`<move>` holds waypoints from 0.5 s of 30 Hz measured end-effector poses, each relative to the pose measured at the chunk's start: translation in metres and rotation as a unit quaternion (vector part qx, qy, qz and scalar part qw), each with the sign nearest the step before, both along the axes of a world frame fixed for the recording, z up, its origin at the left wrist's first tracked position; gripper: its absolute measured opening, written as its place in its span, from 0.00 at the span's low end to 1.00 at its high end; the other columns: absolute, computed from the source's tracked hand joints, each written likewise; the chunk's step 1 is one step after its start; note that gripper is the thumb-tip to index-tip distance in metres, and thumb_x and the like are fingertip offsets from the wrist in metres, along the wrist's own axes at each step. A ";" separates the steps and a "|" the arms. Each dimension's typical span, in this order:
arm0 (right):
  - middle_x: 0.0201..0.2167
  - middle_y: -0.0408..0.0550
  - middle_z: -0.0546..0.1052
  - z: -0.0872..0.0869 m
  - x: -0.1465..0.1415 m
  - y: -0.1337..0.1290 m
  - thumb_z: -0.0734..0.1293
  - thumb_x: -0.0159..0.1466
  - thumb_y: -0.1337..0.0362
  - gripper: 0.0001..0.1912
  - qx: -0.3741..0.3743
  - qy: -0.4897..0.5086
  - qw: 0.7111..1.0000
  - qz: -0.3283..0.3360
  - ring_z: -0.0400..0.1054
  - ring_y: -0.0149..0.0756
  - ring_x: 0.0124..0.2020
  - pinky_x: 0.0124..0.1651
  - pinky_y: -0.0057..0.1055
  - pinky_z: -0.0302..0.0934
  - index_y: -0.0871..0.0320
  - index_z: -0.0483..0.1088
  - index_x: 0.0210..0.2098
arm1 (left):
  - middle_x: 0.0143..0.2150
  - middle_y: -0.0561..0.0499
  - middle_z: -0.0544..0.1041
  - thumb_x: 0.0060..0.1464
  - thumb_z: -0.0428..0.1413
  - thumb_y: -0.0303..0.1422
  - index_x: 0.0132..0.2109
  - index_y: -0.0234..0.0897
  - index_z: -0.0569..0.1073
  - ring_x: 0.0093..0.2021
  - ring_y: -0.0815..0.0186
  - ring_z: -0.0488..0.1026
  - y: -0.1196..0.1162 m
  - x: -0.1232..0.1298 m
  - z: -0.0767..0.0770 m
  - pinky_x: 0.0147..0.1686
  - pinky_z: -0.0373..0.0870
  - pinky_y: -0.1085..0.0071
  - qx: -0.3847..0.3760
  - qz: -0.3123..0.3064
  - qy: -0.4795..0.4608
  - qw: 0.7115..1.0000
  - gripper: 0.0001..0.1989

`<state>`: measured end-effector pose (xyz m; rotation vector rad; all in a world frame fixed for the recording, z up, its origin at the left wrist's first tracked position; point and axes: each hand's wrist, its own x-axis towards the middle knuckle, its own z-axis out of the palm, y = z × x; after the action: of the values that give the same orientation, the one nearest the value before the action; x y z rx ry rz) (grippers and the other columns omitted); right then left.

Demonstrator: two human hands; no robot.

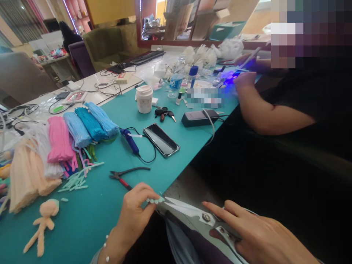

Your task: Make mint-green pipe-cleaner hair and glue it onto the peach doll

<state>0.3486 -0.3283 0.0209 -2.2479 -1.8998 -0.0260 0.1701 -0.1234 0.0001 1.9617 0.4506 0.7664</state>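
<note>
My left hand [137, 212], with a beaded bracelet at the wrist, pinches a short pale-green bumpy strip [155, 200] near the table's front edge. In my right hand [247, 227] are large silver scissors [198, 212], their handles partly hidden by the fingers and the index finger stretched along them. The slightly parted blades point left, with the tips close to the strip's right end. Just beyond my left hand lie red-handled cutting pliers [123, 180]. A peach doll figure [42, 223] with a pale-green patch on its head lies at the lower left.
Bundles of fuzzy stems [59, 139] and cut green pieces [74, 182] cover the left side. A phone [161, 140], blue glue tool [129, 141], keys [165, 114], lidded cup [144, 99] and power strip [200, 118] stand farther back. Another person's arm [275, 113] rests at the right.
</note>
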 end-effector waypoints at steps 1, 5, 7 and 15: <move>0.27 0.45 0.75 0.000 0.001 0.000 0.56 0.65 0.70 0.19 0.002 -0.010 1.000 0.007 0.69 0.30 0.19 0.17 0.25 0.59 0.55 0.70 0.51 | 0.28 0.50 0.76 0.50 0.54 0.20 0.31 0.37 0.77 0.29 0.66 0.74 0.000 0.000 0.000 0.32 0.72 0.73 0.008 -0.005 0.002 1.000 0.09; 0.26 0.44 0.73 0.003 0.003 0.000 0.56 0.63 0.73 0.19 0.005 -0.032 0.999 0.021 0.67 0.29 0.18 0.17 0.26 0.56 0.56 0.70 0.50 | 0.29 0.49 0.76 0.50 0.54 0.19 0.31 0.36 0.76 0.29 0.67 0.74 -0.001 -0.001 0.000 0.32 0.72 0.74 0.030 -0.018 0.003 0.999 0.10; 0.26 0.43 0.73 0.004 0.003 0.000 0.56 0.62 0.74 0.20 0.007 -0.036 0.999 0.022 0.66 0.28 0.17 0.17 0.26 0.54 0.56 0.70 0.50 | 0.29 0.49 0.76 0.49 0.54 0.19 0.32 0.36 0.76 0.29 0.67 0.75 -0.001 0.000 0.000 0.32 0.73 0.74 0.037 -0.022 0.006 0.999 0.10; 0.24 0.41 0.73 0.009 0.001 0.004 0.55 0.59 0.77 0.22 0.042 -0.031 0.999 0.014 0.64 0.26 0.15 0.16 0.26 0.52 0.54 0.70 0.47 | 0.29 0.49 0.76 0.50 0.53 0.19 0.32 0.37 0.76 0.29 0.66 0.75 -0.004 0.001 0.000 0.32 0.73 0.73 0.048 -0.024 0.016 0.998 0.11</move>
<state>0.3493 -0.3239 0.0300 -2.1891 -1.9229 -0.1697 0.1714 -0.1271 0.0002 2.0688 0.3907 0.7401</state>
